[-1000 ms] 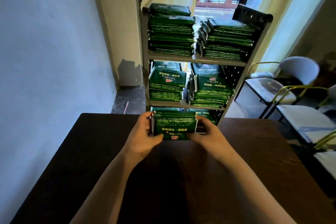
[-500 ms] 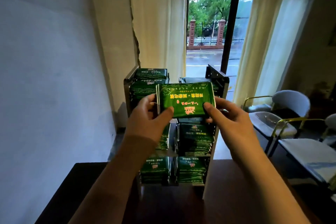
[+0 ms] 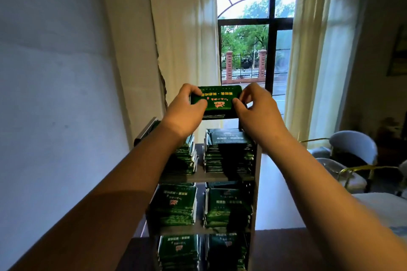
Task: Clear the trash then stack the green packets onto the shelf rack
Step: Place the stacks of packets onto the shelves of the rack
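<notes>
Most of the left side is a plain pale wall (image 3: pixel 55 72). Ahead, an arched window (image 3: pixel 246 50) stands between two cream curtains (image 3: pixel 185 39), with trees and a fence outside. Below it the shelf rack (image 3: pixel 256 182) rises beyond a dark table (image 3: pixel 286 248), and pale chairs (image 3: pixel 352 145) sit off to the right. Three tiers of the rack show, and each carries two side-by-side stacks of green packets (image 3: pixel 229 152), one left and one right. Higher than the topmost stacks and clear of them, a held bundle (image 3: pixel 218 100) of the same green packets lies roughly flat, printed face up. The left hand (image 3: pixel 185 110) grips its left end, thumb on top and fingers curled round the far edge. The right hand (image 3: pixel 257 112) pinches its right end, thumb tip on the printed face and fingers bent over the far corner.
</notes>
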{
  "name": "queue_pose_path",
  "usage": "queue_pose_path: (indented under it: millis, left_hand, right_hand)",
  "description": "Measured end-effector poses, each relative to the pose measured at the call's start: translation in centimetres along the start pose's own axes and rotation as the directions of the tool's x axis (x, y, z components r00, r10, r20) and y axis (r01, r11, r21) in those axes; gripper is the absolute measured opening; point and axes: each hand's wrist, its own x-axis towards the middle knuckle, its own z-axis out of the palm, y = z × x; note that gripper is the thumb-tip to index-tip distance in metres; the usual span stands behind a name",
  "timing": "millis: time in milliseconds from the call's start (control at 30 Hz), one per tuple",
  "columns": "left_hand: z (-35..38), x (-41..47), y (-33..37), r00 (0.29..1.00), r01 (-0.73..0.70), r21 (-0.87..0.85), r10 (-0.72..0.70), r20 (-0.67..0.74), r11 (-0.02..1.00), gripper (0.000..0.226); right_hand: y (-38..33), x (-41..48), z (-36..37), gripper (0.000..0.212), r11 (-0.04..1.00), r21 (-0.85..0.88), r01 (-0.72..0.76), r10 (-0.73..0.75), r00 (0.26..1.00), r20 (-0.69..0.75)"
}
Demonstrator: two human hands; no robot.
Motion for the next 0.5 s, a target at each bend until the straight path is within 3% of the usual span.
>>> queue_pose_path:
  millis: [100, 267, 500]
  left_hand:
    - [1.1, 2.6, -0.2, 0.989, 0.136, -0.126, -0.128, 0.072, 0.983, 0.011]
    - [3.0, 5.9, -0.8, 0.939, 0.321, -0.095, -0.303, 0.164, 0.942, 0.015]
    - [4.3, 7.1, -1.7, 0.900, 0.392, -0.010, -0.381, 0.212, 0.920, 0.019]
  right_hand:
    - [0.6, 2.8, 0.3, 0.011, 0.997, -0.073, -0.027, 0.032, 0.997, 0.075]
    - [2.6, 5.3, 1.2, 0.021, 0.973, -0.218, -0.073, 0.130, 0.957, 0.258]
    - [4.4, 5.1, 2.6, 0.024, 0.916, -0.400, 0.036, 0.154, 0.890, 0.430]
